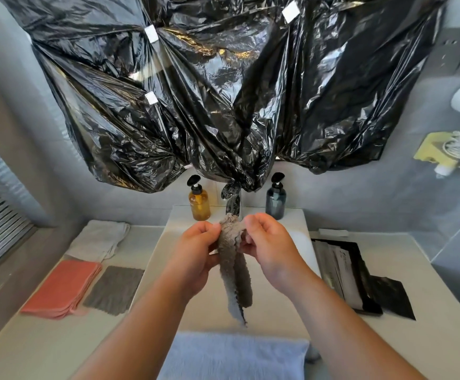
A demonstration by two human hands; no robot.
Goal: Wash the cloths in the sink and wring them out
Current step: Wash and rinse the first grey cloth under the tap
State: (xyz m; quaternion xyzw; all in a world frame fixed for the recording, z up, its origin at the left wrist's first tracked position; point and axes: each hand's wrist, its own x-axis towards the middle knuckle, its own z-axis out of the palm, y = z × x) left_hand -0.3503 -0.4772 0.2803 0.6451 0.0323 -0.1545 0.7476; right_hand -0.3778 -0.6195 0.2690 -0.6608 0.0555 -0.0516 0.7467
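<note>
A grey-brown cloth (235,272) hangs bunched and twisted over the white sink (163,242). My left hand (194,256) pinches its top from the left, and my right hand (267,250) pinches it from the right. Both hands hold it just in front of the faucet (233,204), which is wrapped in black plastic. The cloth's lower end dangles free above the basin. On the counter to the left lie a stack of salmon cloths (61,287), a dark grey cloth (115,289) and a white cloth (98,238).
An amber pump bottle (199,202) and a dark blue pump bottle (276,200) stand behind the sink. Black plastic sheeting (223,91) covers the wall above. A light blue towel (234,355) lies over the front edge. Black packets (347,272) sit on the right counter.
</note>
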